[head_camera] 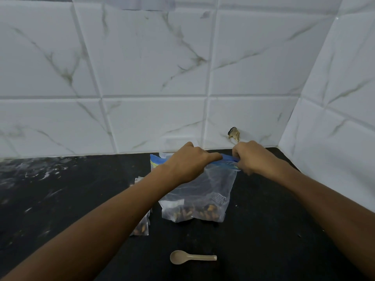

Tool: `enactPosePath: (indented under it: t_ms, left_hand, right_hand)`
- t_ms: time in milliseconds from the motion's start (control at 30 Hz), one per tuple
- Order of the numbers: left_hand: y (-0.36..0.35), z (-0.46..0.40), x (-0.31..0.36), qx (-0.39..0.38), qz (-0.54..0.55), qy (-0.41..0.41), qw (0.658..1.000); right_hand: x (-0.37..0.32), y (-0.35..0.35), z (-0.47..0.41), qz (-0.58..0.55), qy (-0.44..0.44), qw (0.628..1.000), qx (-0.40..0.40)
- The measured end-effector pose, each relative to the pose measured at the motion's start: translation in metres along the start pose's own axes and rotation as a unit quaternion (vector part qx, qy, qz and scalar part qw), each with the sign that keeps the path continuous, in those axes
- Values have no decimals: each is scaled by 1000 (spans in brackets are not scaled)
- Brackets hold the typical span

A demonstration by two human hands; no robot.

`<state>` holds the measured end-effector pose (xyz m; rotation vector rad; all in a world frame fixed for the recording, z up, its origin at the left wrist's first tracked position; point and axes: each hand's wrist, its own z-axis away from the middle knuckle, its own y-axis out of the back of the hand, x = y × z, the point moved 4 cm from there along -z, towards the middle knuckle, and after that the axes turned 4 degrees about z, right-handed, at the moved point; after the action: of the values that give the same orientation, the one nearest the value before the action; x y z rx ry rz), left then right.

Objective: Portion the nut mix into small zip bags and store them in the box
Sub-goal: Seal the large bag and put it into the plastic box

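A large clear zip bag [211,189] with a blue zip strip stands on the black counter, a layer of nut mix [198,212] at its bottom. My left hand [188,162] and my right hand [251,157] both pinch the blue strip along the bag's top edge, close together. A small zip bag [142,226] with nuts lies to the left, partly hidden under my left forearm. A beige spoon [191,257] lies on the counter in front of the large bag.
The black counter [263,230] ends at a white marble-tiled wall behind and on the right. A blue and white packet [157,160] stands behind the large bag by the wall. A small hole marks the wall tile [233,133].
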<state>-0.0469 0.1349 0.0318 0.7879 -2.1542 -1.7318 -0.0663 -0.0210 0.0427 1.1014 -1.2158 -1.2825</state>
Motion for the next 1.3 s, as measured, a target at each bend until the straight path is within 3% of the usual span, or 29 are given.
enactPosePath:
  t_ms: [200, 300, 567, 700, 900, 1100, 1300]
  left_hand:
    - [-2, 0, -7, -14, 42, 26, 999]
    - [-5, 1, -20, -11, 138, 68, 988]
    - [-3, -1, -34, -43, 231, 125, 964]
    - [1, 11, -58, -91, 200, 155, 963]
    - [0, 13, -60, -76, 187, 186, 962]
    - [2, 5, -44, -74, 211, 156, 962]
    - [2, 13, -49, -49, 174, 152, 972]
  right_hand:
    - [15, 3, -5, -65, 7, 997, 42]
    - [12, 5, -1, -143, 78, 986, -38]
    - [9, -4, -9, -61, 127, 989, 36]
    - [20, -8, -11, -56, 113, 991, 39]
    - [-11, -9, -10, -89, 161, 983, 15]
    - [-56, -14, -18, -96, 195, 973, 82]
    - [-58, -15, -18, -97, 189, 971, 108]
